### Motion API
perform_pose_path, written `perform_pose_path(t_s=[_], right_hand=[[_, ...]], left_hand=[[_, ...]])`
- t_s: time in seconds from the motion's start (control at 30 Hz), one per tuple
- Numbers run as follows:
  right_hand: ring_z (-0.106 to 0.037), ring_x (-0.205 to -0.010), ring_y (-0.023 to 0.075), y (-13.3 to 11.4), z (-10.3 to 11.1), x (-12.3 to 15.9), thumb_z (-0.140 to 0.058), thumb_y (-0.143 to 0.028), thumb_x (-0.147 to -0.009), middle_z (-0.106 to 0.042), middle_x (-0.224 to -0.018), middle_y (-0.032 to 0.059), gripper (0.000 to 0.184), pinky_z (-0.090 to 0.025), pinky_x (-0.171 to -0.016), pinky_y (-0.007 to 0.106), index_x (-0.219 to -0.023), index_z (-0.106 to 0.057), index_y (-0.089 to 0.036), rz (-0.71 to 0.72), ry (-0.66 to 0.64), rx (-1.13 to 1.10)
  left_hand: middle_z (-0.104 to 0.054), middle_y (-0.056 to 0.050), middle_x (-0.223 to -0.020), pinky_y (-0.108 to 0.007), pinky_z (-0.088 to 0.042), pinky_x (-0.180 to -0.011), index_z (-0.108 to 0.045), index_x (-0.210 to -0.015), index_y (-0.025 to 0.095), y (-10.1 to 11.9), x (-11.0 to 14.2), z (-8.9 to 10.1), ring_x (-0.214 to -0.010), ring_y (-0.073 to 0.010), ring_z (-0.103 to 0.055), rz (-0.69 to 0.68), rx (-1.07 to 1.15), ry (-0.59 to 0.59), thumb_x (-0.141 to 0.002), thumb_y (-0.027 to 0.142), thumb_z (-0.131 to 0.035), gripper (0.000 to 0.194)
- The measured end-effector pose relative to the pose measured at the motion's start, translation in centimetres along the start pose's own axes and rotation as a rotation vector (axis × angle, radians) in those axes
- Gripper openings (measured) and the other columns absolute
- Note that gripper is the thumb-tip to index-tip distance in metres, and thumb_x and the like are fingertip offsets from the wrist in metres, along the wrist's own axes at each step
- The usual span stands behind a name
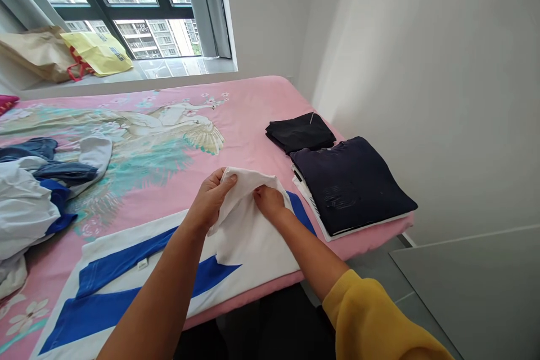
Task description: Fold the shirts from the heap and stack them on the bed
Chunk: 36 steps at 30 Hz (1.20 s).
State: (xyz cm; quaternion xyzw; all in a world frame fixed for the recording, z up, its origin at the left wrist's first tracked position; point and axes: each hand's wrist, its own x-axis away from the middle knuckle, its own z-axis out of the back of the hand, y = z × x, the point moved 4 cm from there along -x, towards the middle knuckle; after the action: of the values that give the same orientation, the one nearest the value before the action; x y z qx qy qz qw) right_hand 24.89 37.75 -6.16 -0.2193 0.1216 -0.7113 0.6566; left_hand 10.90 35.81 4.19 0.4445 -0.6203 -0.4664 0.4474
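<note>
A white garment with broad blue bands (261, 242) lies spread along the bed's near edge, a small white label showing on it. Between thumb and fingers, my left hand (213, 197) pinches a lifted white part of this garment. My right hand (269, 201) is closed on the same raised part, a little to the right, its fingertips partly hidden in the cloth. Beyond my right hand sits a stack of folded clothes (354, 185), a dark navy piece on top and white edges below.
The bed (248, 118) has a pink sheet with a bird print. A folded black garment (300, 132) lies behind the stack. Rumpled white, blue and denim clothes (25, 197) are piled at left. Paper bags (101, 52) stand on the windowsill; a wall rises at right.
</note>
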Motion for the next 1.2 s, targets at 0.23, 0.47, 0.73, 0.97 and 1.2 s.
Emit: perform_pose_path(t_s=[0.23,0.47,0.73,0.97,1.2], right_hand=[[-0.046,-0.119,0.0235,-1.5,0.1,11.4,-0.037,-0.023,-0.091,-0.055,-0.124,0.0126,0.037,-0.035,-0.102,0.039,-0.124,-0.050,-0.014,0.300,0.105,-0.002],[0.000,-0.140,0.0330,0.1,-3.8,17.8,-0.031,-0.049,-0.092,-0.008,-0.153,0.0135,0.065,-0.001,-0.110,0.059,-0.145,-0.022,-0.013,0.243,0.056,0.029],[-0.003,-0.141,0.0263,0.5,-2.9,16.1,-0.024,-0.047,-0.094,-0.018,-0.152,0.0107,0.059,-0.001,-0.112,0.055,-0.144,-0.027,-0.014,0.302,0.052,0.024],[-0.026,-0.133,0.0256,-1.9,-2.4,10.4,-0.037,-0.031,-0.092,-0.043,-0.139,0.0150,0.046,-0.011,-0.112,0.045,-0.130,-0.045,-0.008,0.423,0.131,0.080],[-0.056,-0.099,0.0258,-4.1,-2.7,4.4,-0.039,-0.017,-0.087,-0.063,-0.103,0.0127,0.029,-0.041,-0.087,0.040,-0.106,-0.061,-0.012,0.398,0.054,0.115]], left_hand=[[-0.058,0.003,-0.064,-0.022,-0.044,-0.051,-0.056,-0.080,0.019,-0.6,0.0,-0.5,-0.054,-0.0114,-0.053,0.016,0.036,0.016,-0.064,0.040,-0.072,0.030],[-0.059,0.003,-0.061,-0.023,-0.044,-0.051,-0.059,-0.081,0.019,-1.3,0.1,-0.8,-0.051,-0.0118,-0.053,0.029,-0.004,0.040,-0.062,0.039,-0.072,0.031],[-0.059,0.004,-0.059,-0.023,-0.044,-0.050,-0.057,-0.080,0.019,-1.8,0.7,-1.5,-0.050,-0.0117,-0.053,0.041,-0.007,0.055,-0.061,0.039,-0.073,0.032],[-0.060,0.004,-0.062,-0.023,-0.045,-0.052,-0.057,-0.080,0.019,-0.3,0.9,-1.7,-0.054,-0.0116,-0.054,0.025,-0.028,0.046,-0.059,0.038,-0.074,0.033],[-0.060,0.001,-0.066,-0.023,-0.044,-0.053,-0.057,-0.081,0.018,0.4,0.9,-1.7,-0.057,-0.0120,-0.055,0.008,-0.059,-0.023,-0.062,0.040,-0.073,0.033]])
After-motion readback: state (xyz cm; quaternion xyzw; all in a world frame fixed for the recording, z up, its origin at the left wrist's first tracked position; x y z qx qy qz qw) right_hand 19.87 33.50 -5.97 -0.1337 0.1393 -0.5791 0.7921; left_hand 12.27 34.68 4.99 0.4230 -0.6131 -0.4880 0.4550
